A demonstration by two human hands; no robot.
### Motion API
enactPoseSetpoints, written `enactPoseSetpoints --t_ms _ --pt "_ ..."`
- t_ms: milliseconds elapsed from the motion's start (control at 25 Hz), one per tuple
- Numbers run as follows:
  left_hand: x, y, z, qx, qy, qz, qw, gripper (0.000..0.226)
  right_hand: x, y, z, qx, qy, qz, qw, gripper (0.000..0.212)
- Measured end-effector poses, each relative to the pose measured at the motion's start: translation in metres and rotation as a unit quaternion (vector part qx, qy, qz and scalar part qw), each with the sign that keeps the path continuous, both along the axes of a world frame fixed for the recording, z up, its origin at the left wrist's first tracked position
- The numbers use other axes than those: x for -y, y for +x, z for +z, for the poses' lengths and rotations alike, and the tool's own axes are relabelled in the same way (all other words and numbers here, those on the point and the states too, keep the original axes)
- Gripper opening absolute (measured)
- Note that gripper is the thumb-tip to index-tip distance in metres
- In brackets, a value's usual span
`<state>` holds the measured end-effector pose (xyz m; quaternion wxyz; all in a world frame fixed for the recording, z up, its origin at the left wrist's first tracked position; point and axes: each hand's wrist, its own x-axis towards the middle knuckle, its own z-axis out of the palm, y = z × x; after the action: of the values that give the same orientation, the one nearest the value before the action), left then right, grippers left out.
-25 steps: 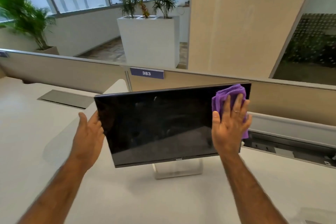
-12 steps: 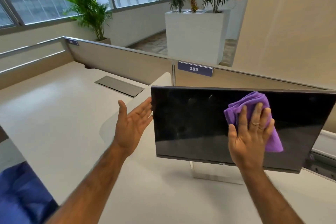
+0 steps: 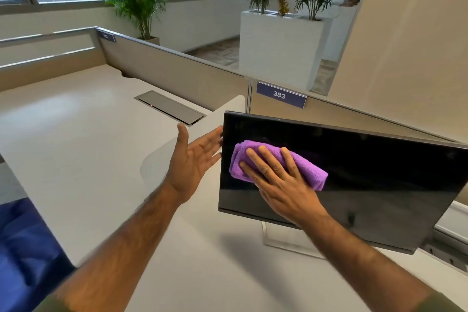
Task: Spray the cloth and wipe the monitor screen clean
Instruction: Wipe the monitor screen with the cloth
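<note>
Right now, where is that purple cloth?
In the head view the purple cloth lies pressed flat against the left part of the monitor screen, under the right hand; the open left hand steadies the monitor's left edge.

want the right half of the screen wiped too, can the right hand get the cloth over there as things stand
Probably yes. The right hand presses the cloth flat on the left part of the screen, and the dark glass to its right shows nothing in the way.
</note>
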<state>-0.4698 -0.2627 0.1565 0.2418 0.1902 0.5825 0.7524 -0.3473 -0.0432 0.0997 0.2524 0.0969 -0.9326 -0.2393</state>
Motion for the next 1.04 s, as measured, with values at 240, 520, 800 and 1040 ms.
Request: enactPoseSetpoints --t_ms 240,520,800,1040 --pt "0.006 -0.004 0.009 -0.001 0.03 0.013 0.999 0.091 -0.003 0.0 0.013 -0.009 0.017 -0.009 1.0 0.076" --pt "-0.001 -0.008 0.006 0.004 0.022 0.022 0.999 0.091 0.001 -0.008 0.019 0.008 0.055 0.017 0.998 0.079" --pt "0.0 -0.014 0.007 0.022 0.033 0.014 0.999 0.1 0.021 -0.04 0.046 -0.032 -0.015 -0.003 0.999 0.071" --pt "0.001 -0.018 0.007 0.004 0.011 0.001 1.0 0.104 0.025 -0.025 -0.003 0.066 0.094 0.064 0.991 0.089"
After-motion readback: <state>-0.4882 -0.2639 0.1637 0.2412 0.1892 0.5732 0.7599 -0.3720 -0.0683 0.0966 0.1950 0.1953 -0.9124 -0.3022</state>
